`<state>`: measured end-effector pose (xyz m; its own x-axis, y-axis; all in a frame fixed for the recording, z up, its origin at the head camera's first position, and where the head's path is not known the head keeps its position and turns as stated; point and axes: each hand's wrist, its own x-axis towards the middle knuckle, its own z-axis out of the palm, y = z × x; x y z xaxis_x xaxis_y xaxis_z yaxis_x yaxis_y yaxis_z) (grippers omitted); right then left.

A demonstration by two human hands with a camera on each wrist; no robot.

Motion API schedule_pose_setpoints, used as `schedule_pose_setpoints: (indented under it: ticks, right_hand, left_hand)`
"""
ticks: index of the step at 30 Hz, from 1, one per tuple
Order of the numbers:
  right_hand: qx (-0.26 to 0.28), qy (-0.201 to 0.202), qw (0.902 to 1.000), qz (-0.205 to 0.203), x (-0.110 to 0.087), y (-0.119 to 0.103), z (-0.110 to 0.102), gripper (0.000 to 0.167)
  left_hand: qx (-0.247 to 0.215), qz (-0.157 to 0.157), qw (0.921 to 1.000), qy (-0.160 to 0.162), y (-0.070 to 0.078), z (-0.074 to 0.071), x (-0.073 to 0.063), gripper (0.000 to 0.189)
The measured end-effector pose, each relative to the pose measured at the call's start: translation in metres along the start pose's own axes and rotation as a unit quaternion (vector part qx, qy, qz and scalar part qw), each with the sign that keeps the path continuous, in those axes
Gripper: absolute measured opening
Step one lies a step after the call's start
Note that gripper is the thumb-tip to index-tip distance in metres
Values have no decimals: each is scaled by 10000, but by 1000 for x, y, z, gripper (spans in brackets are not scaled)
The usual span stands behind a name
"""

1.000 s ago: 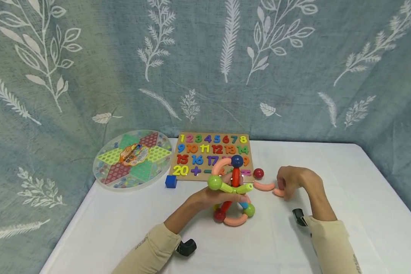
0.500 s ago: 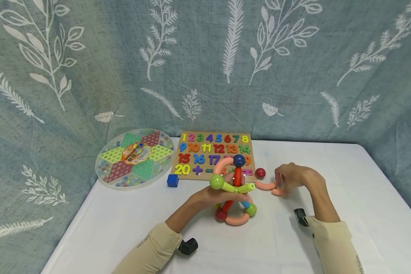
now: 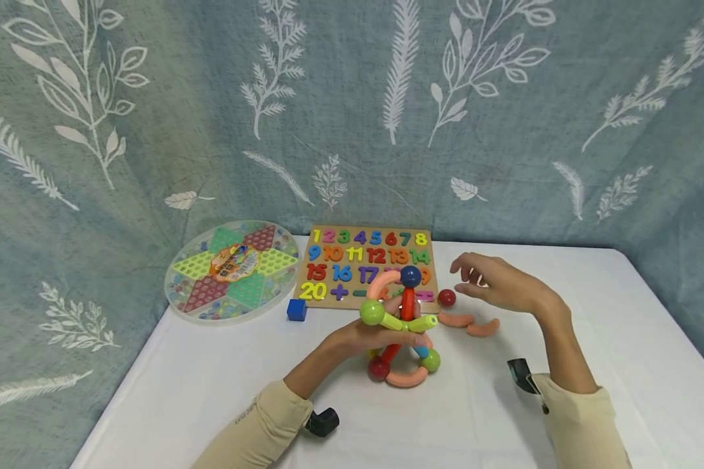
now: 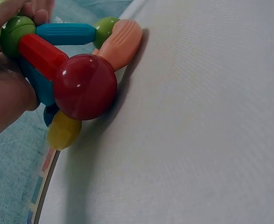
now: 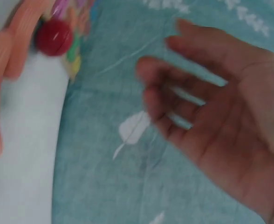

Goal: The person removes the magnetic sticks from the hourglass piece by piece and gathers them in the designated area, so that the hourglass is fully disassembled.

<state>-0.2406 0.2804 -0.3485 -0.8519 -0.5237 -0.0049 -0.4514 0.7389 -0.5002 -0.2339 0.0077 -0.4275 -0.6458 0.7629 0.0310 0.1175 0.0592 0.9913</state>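
My left hand [image 3: 372,335] grips the middle of a built figure of magnetic sticks and balls, its thumb across the front. A blue ball [image 3: 410,276] tops the figure, with a green ball [image 3: 372,312] on the left and a red ball [image 4: 85,87] low down. A curved peach stick [image 3: 407,378] joins the lower balls. My right hand [image 3: 501,283] hangs over the table with loosely bent fingers and holds nothing. Just left of its fingertips lies a loose red ball [image 3: 446,298]. Two loose curved peach sticks, one left [image 3: 455,320] and one right [image 3: 484,327], lie below it.
Behind the figure lies a number puzzle board [image 3: 364,254], partly covered by it. A round Chinese checkers board [image 3: 232,271] is at the back left. A small blue cube [image 3: 296,310] sits between them at the front. A patterned curtain [image 3: 352,130] hangs behind the table.
My right hand has let go of the right peach stick and lifted up and back, its fingers spreading. The left hand still holds the figure in place.
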Motion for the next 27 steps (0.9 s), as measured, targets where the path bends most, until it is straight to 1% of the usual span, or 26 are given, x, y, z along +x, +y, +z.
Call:
schedule_pose_setpoints:
  ticks: [2,5,9,10,12,14,16,19,21,22,24,27]
  right_hand:
    - [223,304,9991,-204,3,-8,3,29]
    - [583,588,9950,-553,10,-23,10,37]
    - [866,600,9889,-1050,19,-38,21,48]
    - [905,585,9874,-1160,20,-41,23,48]
    - [925,599,9843,-1375,21,-45,27,45]
    - [893,685,9811,-1576,21,-49,29,41]
    - [841,810,9787,-1689,21,-51,30,35]
    - [700,943,9775,-1752,21,-52,30,35]
    - [636,973,9775,-1761,21,-52,30,35]
    - [625,975,9777,-1754,21,-53,29,35]
    - [596,990,9778,-1749,22,-53,29,34]
    - [571,1018,9779,-1736,22,-54,29,31]
  left_hand:
    - [-26,43,10000,-56,-1,0,1,28]
    - [-57,162,9997,-160,-2,-1,2,31]
    - [-99,200,9993,-316,-3,-2,2,52]
    - [-102,210,9991,-360,-3,-3,1,59]
    - [-156,271,9985,-456,-3,-3,1,62]
    - [-290,363,9978,-482,-3,-3,-1,76]
    - [-456,591,9965,-372,-4,-3,-3,89]
    - [-764,823,9933,-269,-5,-3,-6,101]
    - [-839,956,9916,-234,-6,-2,-6,95]
    - [-903,917,9914,-256,-7,-2,-6,96]
    - [-916,979,9909,-142,-8,-3,-6,94]
    - [-1098,1087,9878,206,-8,-3,-5,107]
